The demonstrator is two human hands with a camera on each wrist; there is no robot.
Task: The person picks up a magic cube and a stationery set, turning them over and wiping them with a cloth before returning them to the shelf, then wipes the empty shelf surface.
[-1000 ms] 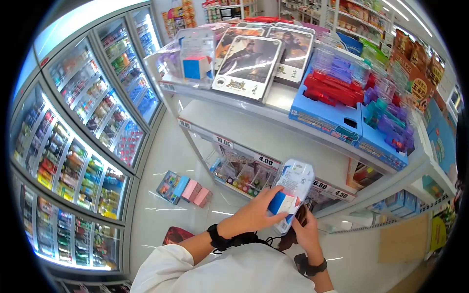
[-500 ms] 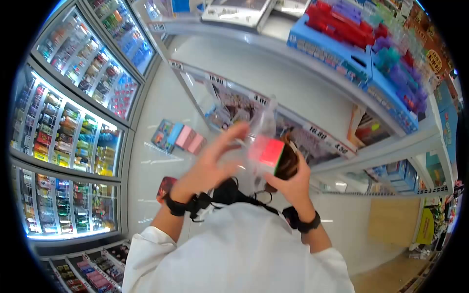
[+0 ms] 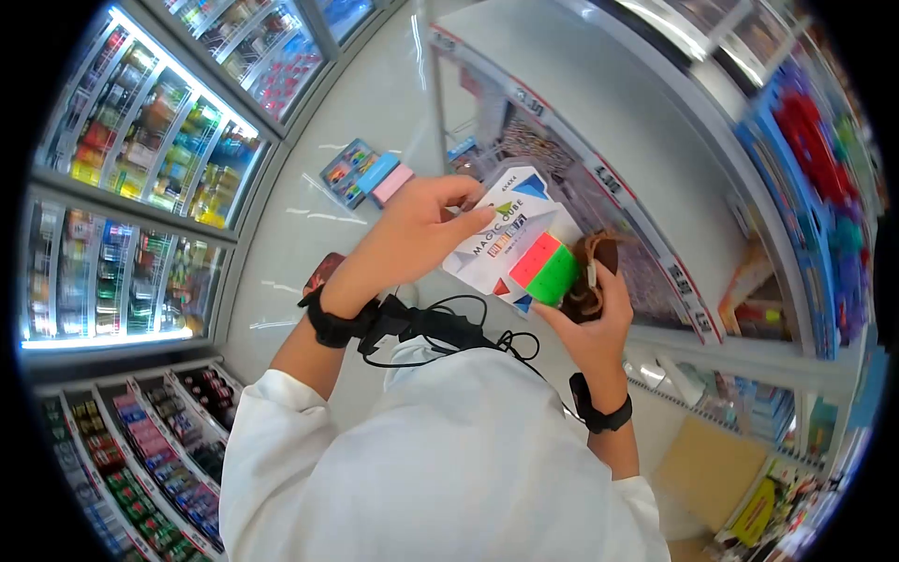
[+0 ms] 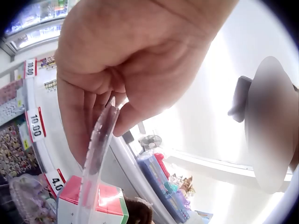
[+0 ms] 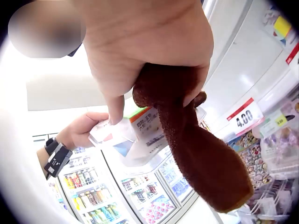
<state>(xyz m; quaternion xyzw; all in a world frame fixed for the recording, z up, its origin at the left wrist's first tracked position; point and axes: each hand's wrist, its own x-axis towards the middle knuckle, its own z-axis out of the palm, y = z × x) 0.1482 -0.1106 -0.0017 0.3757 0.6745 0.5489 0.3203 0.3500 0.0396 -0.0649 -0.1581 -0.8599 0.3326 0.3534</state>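
Note:
A clear plastic package with a white card (image 3: 487,245) reading "MAGIC CUBE" holds a cube (image 3: 546,270) with pink and green faces. My left hand (image 3: 412,229) pinches the package's upper left edge between thumb and fingers; in the left wrist view that hand (image 4: 126,65) grips the thin plastic edge above the pink-topped cube (image 4: 110,198). My right hand (image 3: 599,328) holds a brown fuzzy item (image 3: 592,281) beside the cube, its thumb at the package's lower edge. In the right wrist view the brown item (image 5: 196,144) hangs down from my right hand (image 5: 149,46).
Lit drink coolers (image 3: 140,122) stand at the left, with rows of goods below them. Blue and pink boxes (image 3: 361,173) lie on the floor beside the shelf. A white shelf unit (image 3: 599,94) with price tags runs along the right, carrying red and purple items (image 3: 815,140).
The package has turned from its back to its printed front with the cube's pink and green faces showing. My left hand let go briefly, then took its edge. The head view tilted and turned.

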